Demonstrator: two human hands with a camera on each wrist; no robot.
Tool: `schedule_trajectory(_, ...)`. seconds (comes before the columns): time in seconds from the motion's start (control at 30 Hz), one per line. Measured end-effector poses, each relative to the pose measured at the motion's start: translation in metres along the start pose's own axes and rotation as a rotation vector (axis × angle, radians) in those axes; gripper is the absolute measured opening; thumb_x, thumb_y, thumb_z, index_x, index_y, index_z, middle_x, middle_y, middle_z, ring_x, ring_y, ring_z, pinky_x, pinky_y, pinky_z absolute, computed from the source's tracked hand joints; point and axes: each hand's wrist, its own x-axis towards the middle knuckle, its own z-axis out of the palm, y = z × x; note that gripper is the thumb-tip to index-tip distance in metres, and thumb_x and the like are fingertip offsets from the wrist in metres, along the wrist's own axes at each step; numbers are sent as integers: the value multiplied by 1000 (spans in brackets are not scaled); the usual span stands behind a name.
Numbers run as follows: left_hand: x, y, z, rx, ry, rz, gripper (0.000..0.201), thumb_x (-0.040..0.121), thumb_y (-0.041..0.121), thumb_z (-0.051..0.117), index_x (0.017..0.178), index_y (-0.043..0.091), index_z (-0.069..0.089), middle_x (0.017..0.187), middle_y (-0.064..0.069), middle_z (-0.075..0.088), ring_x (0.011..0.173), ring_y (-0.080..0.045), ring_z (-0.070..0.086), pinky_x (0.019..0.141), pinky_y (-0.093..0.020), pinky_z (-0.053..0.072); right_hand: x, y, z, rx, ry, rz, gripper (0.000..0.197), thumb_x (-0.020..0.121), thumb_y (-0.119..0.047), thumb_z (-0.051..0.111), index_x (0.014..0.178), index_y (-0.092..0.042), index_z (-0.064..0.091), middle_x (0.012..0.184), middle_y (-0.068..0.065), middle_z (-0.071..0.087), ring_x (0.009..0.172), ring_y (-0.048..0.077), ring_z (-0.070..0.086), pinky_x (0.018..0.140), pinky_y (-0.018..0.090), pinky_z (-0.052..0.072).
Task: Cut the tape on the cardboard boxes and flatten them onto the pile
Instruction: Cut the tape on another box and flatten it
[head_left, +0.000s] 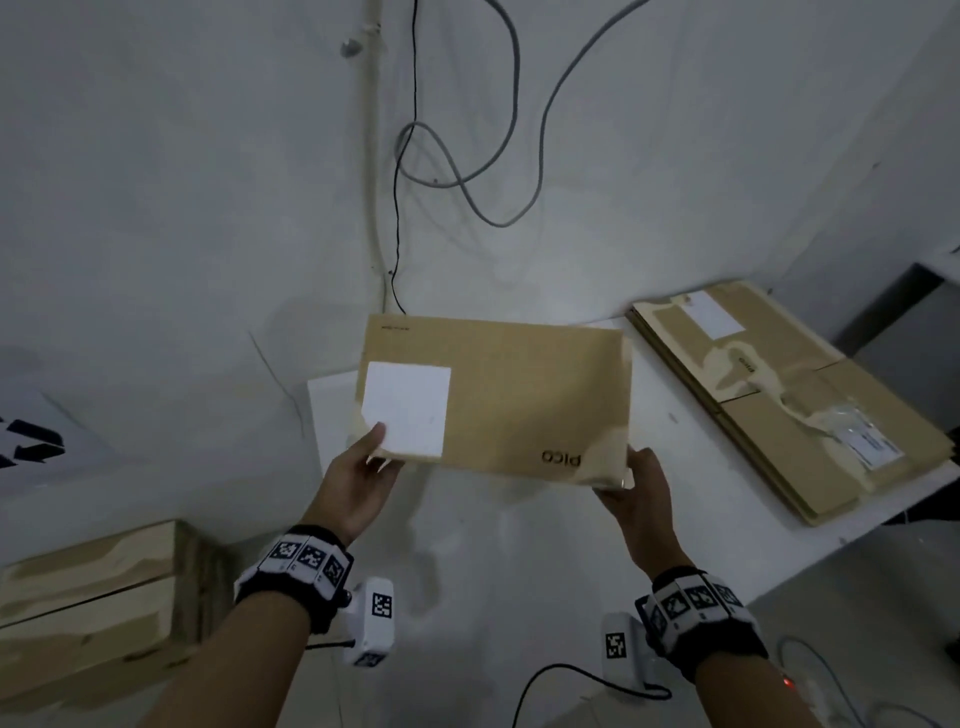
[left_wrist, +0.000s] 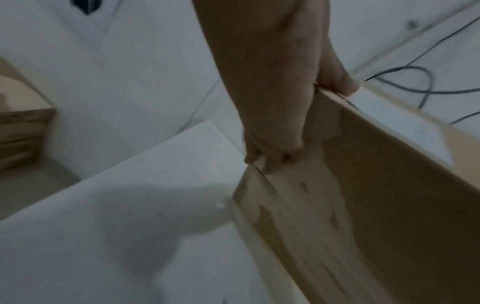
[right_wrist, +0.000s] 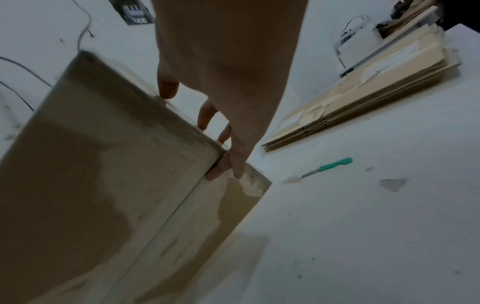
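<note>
Cardboard box gripped at both near corners by left hand and right hand; flattened pile and green knife lie on tabletop.

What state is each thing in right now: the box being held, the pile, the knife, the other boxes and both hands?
Held box: lifted above the table, still box-shaped.
Left hand: grips the box's left near corner.
Right hand: grips the box's right near corner.
Pile of flattened boxes: lying flat on the white table.
Green-handled knife: lying on the table, unheld.
Stacked boxes: waiting at left, not flattened.
</note>
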Motion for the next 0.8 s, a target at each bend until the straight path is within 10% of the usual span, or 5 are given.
schedule_trajectory(0.13,7,-19,-17,-53,-32,-46,63,73,11,79,130,8,52,129,-11,61,117,-20,60,95,-31,51,14,22,-20,-48,14,96,27,103,-13,38,91,-10,63,83,-3,68,77,21,67,61,33,56)
schedule_trajectory(0.27,20,-49,-31,129,278,-2,31,100,12,44,131,7,46,126,-10,56,107,-17,59,83,-23,56,36,60,-48,-194,-34,246,26,99,-17,48,82,-9,66,92,15,63,86,29,61,85,42,51)
schedule_trajectory(0.43,19,-77,-23,100,495,68,34,101,49,33,100,18,49,78,0,43,71,-15,46,90,-35,43,88,76,-86,-543,-86,189,20,100,-15,50,95,-15,70,104,4,70,101,25,64,79,31,46)
schedule_trajectory(0.6,19,-84,28,236,786,354,58,99,56,29,148,24,30,148,2,38,135,-20,36,106,-31,27,166,94,-123,-1001,-38,51,40,88,-21,64,126,-7,63,123,22,58,111,39,56,95,45,48)
schedule_trajectory(0.8,40,-97,43,638,1003,591,75,98,39,49,154,9,8,159,-9,15,145,-25,21,118,-42,20,198,112,-146,-1206,-180,11,29,87,-23,71,110,-6,65,115,23,58,102,39,57,85,44,50)
